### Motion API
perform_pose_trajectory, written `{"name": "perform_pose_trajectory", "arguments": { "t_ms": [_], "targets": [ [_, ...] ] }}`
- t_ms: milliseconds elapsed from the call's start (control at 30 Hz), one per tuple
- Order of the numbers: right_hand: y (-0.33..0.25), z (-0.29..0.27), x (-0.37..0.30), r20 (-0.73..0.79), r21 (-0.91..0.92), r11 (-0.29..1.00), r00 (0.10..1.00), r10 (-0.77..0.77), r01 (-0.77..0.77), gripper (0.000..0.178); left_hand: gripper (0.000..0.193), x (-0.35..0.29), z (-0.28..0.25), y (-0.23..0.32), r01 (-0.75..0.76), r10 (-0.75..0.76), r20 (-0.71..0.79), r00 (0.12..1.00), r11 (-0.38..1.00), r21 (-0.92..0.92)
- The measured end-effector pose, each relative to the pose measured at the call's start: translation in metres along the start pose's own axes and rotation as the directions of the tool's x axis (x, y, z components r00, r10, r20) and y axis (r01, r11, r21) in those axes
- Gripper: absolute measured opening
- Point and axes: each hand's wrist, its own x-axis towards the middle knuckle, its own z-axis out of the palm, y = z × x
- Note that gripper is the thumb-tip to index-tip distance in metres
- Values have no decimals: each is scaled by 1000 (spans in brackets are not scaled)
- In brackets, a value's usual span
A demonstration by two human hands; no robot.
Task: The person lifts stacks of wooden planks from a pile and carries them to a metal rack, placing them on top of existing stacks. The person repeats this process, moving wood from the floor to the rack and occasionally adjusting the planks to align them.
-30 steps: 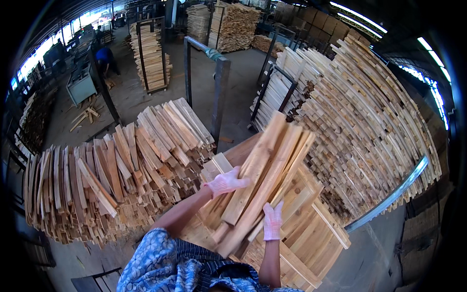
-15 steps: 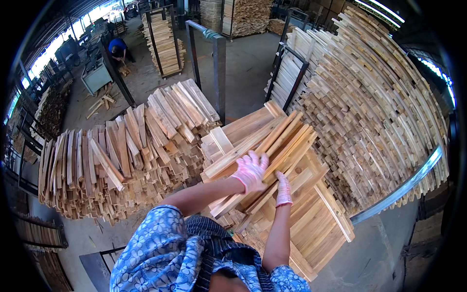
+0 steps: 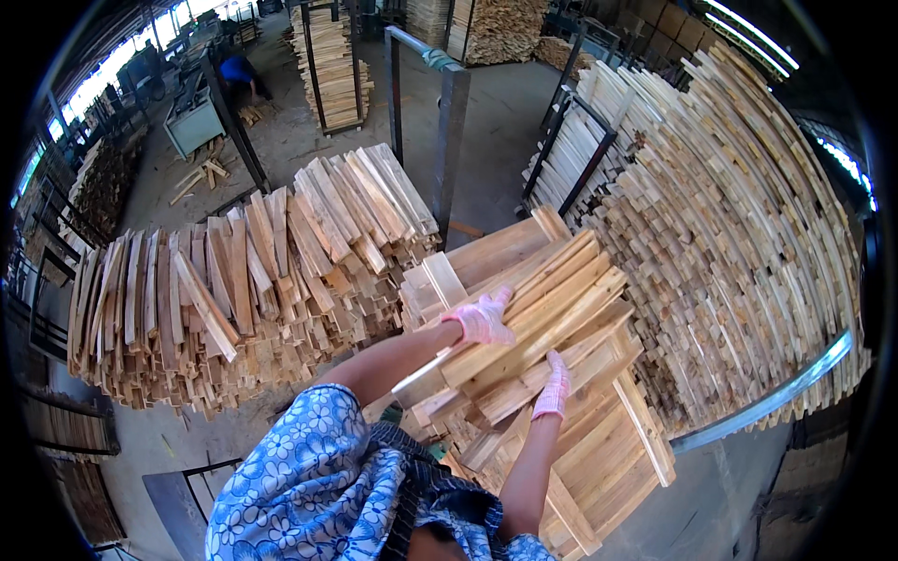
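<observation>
Several wooden strips [image 3: 538,323] lie side by side as a loose bundle between my two gloved hands, slanting from lower left to upper right. My left hand [image 3: 482,320], in a pink and white glove, grips the bundle's left side, with the fingers partly hidden by the wood. My right hand [image 3: 554,385], in a matching glove, presses against its near edge with fingers pointing up; its fingertips are partly out of sight. Beneath are more loose wood pieces [image 3: 510,397] and a broad stack of joined boards [image 3: 603,449].
A long pile of strips [image 3: 248,280] stands on the left, and a tall curved-looking stack [image 3: 730,243] rises on the right with a metal bar [image 3: 776,402] before it. A metal post [image 3: 451,150] stands ahead. A person in blue [image 3: 239,75] bends down far off.
The strips beneath my hands have come closer together into a bundle and shifted toward the right. Both hands have moved slightly down, and the left now grips the bundle's side.
</observation>
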Motion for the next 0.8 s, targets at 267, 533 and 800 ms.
{"name": "perform_pose_trajectory", "arguments": {
  "t_ms": [267, 533, 800],
  "targets": [
    [5, -29, 15, -91, -150, 984, 992, 87, -100, 91, 101, -8, -22, -10, -243, 223, -102, 969, 931, -274],
    [49, -138, -79, -303, -276, 959, 941, -149, 63, 93, 101, 15, -43, -17, -121, 126, -146, 981, 992, 42],
    [52, -213, -61, -405, -283, 944, 913, 45, -172, 91, 99, 32, -29, -9, -37, 61, -53, 997, 929, 368]
  ]
}}
